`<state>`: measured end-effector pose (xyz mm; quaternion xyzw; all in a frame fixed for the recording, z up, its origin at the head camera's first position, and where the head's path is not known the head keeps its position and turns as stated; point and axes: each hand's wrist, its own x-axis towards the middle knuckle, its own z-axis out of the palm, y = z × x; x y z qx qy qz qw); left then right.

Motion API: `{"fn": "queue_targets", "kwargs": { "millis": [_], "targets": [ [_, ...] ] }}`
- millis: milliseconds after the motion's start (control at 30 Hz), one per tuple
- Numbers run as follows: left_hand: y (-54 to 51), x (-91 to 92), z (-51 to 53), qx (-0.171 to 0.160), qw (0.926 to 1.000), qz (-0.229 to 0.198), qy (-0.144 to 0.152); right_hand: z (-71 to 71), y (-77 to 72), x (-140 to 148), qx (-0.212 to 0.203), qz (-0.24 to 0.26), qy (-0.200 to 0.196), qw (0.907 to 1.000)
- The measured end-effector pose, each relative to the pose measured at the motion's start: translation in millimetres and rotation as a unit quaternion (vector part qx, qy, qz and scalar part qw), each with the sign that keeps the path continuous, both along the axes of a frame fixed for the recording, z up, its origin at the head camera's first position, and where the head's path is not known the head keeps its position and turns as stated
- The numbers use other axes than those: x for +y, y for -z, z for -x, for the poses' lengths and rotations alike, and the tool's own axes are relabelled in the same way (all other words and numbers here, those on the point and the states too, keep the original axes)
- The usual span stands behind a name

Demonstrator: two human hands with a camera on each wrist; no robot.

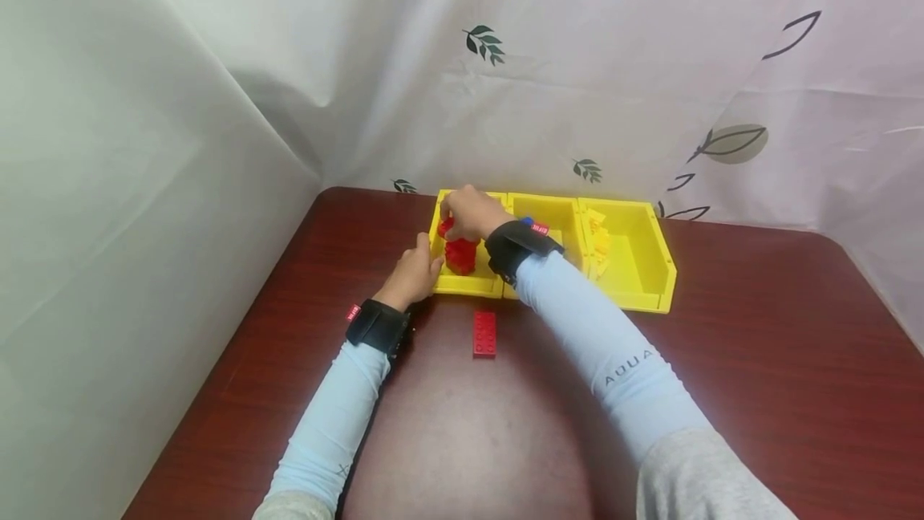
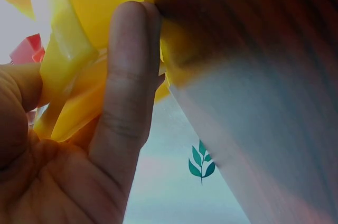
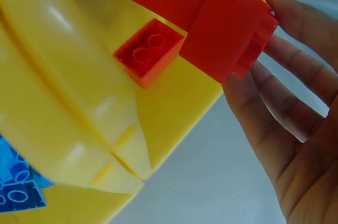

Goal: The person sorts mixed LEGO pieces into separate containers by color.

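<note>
At the left yellow bin (image 1: 469, 286), my right hand (image 1: 472, 213) pinches a red toy brick (image 3: 229, 31) between thumb and fingertips. Other red bricks (image 1: 460, 257) are in the same bin beneath it. One small red brick (image 3: 150, 52) shows its hollow underside in the right wrist view. My left hand (image 1: 411, 273) grips the bin's left wall (image 2: 68, 39), its thumb on the inner side and its fingers along the outside. A separate red brick (image 1: 484, 334) lies studs up on the table in front of the bins.
Two more yellow bins adjoin on the right. Blue bricks (image 3: 21, 182) are in the middle one, partly hidden by my right wrist. Yellow bricks (image 1: 597, 239) line the left side of the right bin (image 1: 667, 287). A pale curtain (image 1: 577, 103) hangs behind the dark red table (image 1: 758, 343).
</note>
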<state>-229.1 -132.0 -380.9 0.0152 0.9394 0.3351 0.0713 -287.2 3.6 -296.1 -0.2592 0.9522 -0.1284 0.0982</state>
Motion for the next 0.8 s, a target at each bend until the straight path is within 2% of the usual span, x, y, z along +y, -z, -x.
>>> {"fn": "queue_targets", "kwargs": {
  "millis": [800],
  "targets": [
    [0.7, -0.2, 0.8, 0.003, 1.0, 0.009, 0.002, -2.8, 4.3, 0.7, -0.001, 0.007, 0.014, 0.9999]
  ]
}}
